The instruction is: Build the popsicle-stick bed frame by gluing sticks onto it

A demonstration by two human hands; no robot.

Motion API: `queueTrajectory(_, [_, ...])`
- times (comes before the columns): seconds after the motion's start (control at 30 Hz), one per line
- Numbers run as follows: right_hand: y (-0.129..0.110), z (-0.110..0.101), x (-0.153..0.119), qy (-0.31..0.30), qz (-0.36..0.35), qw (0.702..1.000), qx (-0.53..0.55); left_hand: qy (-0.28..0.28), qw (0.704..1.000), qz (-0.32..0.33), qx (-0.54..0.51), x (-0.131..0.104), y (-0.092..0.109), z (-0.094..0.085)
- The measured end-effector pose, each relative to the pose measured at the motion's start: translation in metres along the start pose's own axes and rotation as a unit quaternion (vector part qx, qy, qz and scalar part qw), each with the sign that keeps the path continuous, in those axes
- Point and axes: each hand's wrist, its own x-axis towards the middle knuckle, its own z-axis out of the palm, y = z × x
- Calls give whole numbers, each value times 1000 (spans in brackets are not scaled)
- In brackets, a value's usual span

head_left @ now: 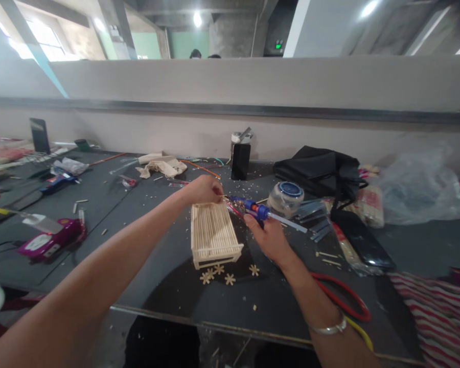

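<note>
A small bed-like frame of thin wooden sticks (pixel 214 227) stands on the dark table in front of me. My left hand (pixel 206 189) is at its far end, fingers pinched together; what they hold is too small and partly hidden to name. In my right hand (pixel 270 237) is a blue glue gun (pixel 249 204), its nozzle pointing left toward the left fingertips. A clear glue stick (pixel 287 221) juts out of the gun's back. Several star-shaped wooden pieces (pixel 230 279) lie just before the frame's near end.
Behind the glue gun sits a round tape roll (pixel 287 197). A phone (pixel 240 161) leans upright at the back, beside a black bag (pixel 318 171). Another phone (pixel 362 240) lies at right near a red cable (pixel 345 296). A magenta power strip (pixel 51 240) is at left.
</note>
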Motion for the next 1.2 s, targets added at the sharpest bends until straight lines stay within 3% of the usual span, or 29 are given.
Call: queueTrajectory(1.2, [-3, -2, 0, 9, -9, 1000, -17, -3, 1000, -12, -17, 0, 0, -1])
